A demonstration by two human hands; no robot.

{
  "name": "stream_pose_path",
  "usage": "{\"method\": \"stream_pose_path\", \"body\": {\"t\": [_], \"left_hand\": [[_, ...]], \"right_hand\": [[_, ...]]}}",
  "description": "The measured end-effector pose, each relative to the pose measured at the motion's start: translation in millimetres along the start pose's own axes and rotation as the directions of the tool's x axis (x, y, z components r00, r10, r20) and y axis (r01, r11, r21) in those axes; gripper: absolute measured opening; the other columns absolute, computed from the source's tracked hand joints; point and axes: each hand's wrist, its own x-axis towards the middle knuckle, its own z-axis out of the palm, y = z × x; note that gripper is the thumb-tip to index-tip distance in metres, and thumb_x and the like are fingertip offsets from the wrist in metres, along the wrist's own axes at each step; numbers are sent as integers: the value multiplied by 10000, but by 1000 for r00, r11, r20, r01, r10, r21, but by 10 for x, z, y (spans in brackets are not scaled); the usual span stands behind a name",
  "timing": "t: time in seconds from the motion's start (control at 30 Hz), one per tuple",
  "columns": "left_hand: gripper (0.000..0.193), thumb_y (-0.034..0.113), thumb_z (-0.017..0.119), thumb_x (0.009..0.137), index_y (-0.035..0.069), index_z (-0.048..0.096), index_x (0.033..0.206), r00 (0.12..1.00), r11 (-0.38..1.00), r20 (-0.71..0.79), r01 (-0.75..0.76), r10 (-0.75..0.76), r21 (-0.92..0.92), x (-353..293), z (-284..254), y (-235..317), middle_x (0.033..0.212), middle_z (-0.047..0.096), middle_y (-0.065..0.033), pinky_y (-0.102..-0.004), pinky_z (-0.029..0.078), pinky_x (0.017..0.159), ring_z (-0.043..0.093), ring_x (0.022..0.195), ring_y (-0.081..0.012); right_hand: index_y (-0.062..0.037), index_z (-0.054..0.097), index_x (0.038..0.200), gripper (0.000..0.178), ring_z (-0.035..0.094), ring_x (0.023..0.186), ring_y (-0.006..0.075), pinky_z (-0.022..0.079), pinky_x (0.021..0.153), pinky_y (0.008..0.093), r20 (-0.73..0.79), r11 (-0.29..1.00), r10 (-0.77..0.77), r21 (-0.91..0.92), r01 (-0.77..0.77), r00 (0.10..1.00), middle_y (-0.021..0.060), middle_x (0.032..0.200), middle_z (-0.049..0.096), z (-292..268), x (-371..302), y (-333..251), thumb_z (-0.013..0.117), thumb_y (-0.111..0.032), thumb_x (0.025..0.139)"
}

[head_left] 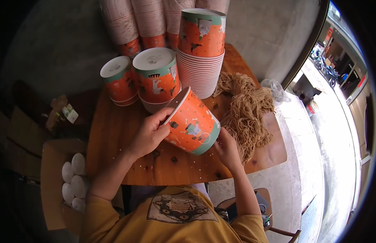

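Note:
Between my hands, above the wooden table, I hold a large orange paper bucket with a green band and cartoon figures. It is tilted, its open rim toward the upper left. My left hand grips the rim, the thumb outside. At the green base, my right hand holds the other end; its fingertips are partly hidden behind the bucket. Just beyond stand upside-down stacks of the same buckets: a short stack, a smaller one, and a tall stack at the right.
A heap of tan yarn cords lies on the table's right side. Wrapped bucket columns lean against the back wall. At lower left, a cardboard box holds several white cups. A wooden chair stands at lower right, near a bright doorway.

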Motion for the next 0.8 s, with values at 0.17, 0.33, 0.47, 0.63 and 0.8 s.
{"method": "stream_pose_path", "body": {"t": [0.17,0.33,0.47,0.63,0.8], "left_hand": [[409,-56,417,884,-15,502,1283,1000,1000,1,4,-4,-9,-7,-9,7,1068,591,10,-194,446,797,524,920,-19],[241,-66,425,871,2,498,1090,999,997,-40,10,-13,-82,1,9,26,1004,587,-15,-196,440,790,526,894,-34],[195,-48,449,865,13,492,1045,994,996,-74,74,-77,-46,-33,-102,-50,972,572,-7,-199,430,765,515,872,-34],[192,-17,477,834,33,500,1018,989,995,-120,86,-91,-49,-206,-264,-114,959,581,-7,-215,416,793,517,860,-50],[130,3,475,954,38,488,1079,996,1000,-86,23,-21,13,-370,-254,-41,963,548,18,-192,398,735,469,843,-17]], "right_hand": [[18,547,1140,253,658,935,235,523,779,322,31,999,39,35,-40,999,146,1022,636,11,-16,19,607,-35,900],[12,549,1132,253,669,921,278,530,763,349,5,986,59,156,-59,998,162,1036,642,73,-18,92,623,-58,901],[13,542,1180,267,645,931,185,522,773,303,38,977,110,181,-115,993,111,1055,647,93,-11,36,595,-63,929],[12,536,1211,278,618,924,111,512,772,257,70,981,81,169,-92,994,67,1056,643,115,16,1,581,-60,947],[7,562,1141,241,645,933,159,523,781,307,106,834,172,513,-202,979,79,1061,632,214,60,-57,516,-196,1019]]}}
